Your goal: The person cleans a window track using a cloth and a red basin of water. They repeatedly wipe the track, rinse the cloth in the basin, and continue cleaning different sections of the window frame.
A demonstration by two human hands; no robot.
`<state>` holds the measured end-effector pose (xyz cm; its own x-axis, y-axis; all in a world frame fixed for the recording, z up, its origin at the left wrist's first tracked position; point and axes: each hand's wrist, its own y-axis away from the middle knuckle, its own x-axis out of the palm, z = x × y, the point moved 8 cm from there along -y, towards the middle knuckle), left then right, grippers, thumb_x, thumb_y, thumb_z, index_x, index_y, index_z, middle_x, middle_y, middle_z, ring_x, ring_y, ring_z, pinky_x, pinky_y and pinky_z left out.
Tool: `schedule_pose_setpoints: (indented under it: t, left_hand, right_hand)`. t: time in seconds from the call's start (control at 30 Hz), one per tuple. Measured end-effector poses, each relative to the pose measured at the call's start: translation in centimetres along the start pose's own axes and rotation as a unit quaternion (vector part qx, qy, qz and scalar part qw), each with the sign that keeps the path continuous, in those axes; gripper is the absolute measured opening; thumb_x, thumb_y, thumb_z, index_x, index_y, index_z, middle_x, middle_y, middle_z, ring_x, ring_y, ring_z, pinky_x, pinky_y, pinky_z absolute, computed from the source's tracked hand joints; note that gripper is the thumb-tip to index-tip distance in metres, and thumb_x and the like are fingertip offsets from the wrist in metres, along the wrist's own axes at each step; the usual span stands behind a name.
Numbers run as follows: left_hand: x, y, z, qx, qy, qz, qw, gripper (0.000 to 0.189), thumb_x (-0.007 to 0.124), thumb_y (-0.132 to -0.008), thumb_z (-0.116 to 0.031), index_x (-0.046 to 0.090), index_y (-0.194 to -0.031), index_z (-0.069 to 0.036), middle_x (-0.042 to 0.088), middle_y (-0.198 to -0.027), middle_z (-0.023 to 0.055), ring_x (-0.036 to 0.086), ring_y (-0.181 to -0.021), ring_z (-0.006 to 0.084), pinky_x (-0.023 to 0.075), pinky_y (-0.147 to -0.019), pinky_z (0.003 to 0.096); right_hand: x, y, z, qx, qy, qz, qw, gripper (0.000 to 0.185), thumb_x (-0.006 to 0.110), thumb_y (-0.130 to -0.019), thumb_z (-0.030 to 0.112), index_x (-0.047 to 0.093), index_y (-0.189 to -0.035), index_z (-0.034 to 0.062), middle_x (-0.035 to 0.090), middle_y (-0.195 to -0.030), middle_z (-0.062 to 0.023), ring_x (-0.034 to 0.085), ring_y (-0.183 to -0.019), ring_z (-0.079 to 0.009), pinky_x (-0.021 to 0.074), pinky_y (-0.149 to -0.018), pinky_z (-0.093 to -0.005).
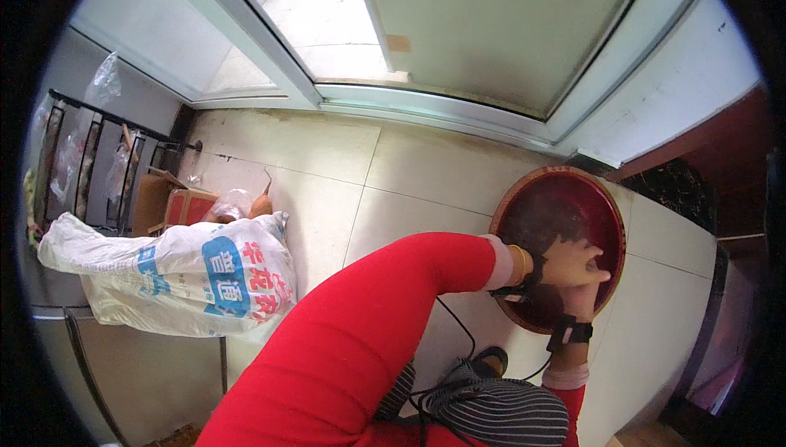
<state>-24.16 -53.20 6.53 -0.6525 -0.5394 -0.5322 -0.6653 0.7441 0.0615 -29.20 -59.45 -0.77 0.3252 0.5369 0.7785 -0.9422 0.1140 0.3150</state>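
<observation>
A round basin [605, 226] with a dark red inside and a brown patterned rim stands on the floor at the right. A dark patch fills part of it, and I cannot tell if it is water, shadow or contents. My left hand [568, 261] reaches over the basin from the left, its fingers bent and partly apart. Below it, my right hand [578, 298] comes up from the near side and meets it, its fingers largely hidden. Whether either hand grips anything is not visible. Each wrist wears a black strap with a small device.
A white woven sack [184, 281] bearing writing lies at the left. Behind it are a cardboard box [150, 201], a brown root vegetable or gourd [261, 206] and a black metal rack [92, 164]. A black cable [457, 318] hangs near my knees. A framed glass door [479, 29] stands ahead.
</observation>
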Motion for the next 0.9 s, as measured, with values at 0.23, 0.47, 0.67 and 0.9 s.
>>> schedule_pose_setpoints:
  t: [0.23, 0.47, 0.67, 0.9]
  left_hand:
    - [1.0, -1.0, 1.8, -0.091, 0.187, 0.083, 0.975, 0.083, 0.058, -0.084, -0.066, 0.048, -0.130, 0.003, 0.061, -0.119, 0.0284, 0.061, -0.108, 0.0444, 0.0477, -0.093, 0.0467]
    - [2.4, -2.3, 2.8, -0.090, 0.286, -0.002, 0.954, 0.064, 0.047, -0.095, -0.053, 0.058, -0.114, 0.006, 0.064, -0.111, 0.0286, 0.060, -0.106, 0.0436, 0.0460, -0.091, 0.0458]
    - [2.9, -2.9, 2.9, -0.059, 0.268, -0.032, 0.961, 0.054, 0.034, -0.103, -0.040, 0.058, -0.117, 0.007, 0.062, -0.114, 0.0290, 0.058, -0.109, 0.0438, 0.0448, -0.094, 0.0461]
    - [4.1, -3.6, 3.4, -0.036, 0.241, -0.067, 0.967, 0.044, 0.031, -0.103, -0.030, 0.059, -0.104, 0.006, 0.063, -0.108, 0.0294, 0.058, -0.104, 0.0456, 0.0444, -0.091, 0.0480]
  right_hand:
    - [0.2, -1.0, -0.2, -0.001, 0.003, -0.040, 0.999, 0.048, 0.047, -0.100, 0.049, 0.050, -0.131, 0.0119, 0.056, -0.125, -0.0077, 0.055, -0.114, -0.0248, 0.0453, -0.098, -0.0428]
    - [-2.4, -0.8, 0.5, -0.008, 0.040, -0.162, 0.986, 0.045, 0.048, -0.100, 0.047, 0.054, -0.125, 0.0104, 0.061, -0.115, -0.0059, 0.059, -0.104, -0.0220, 0.0484, -0.090, -0.0396]
    - [-2.1, -2.1, 0.9, -0.058, 0.187, -0.091, 0.976, 0.051, 0.051, -0.096, 0.053, 0.051, -0.129, 0.0131, 0.057, -0.121, -0.0097, 0.054, -0.109, -0.0256, 0.0423, -0.100, -0.0466]
    - [0.5, 0.0, 0.9, -0.055, 0.098, -0.210, 0.971, 0.037, 0.049, -0.101, 0.042, 0.060, -0.113, 0.0092, 0.064, -0.103, -0.0036, 0.061, -0.094, -0.0200, 0.0496, -0.083, -0.0367]
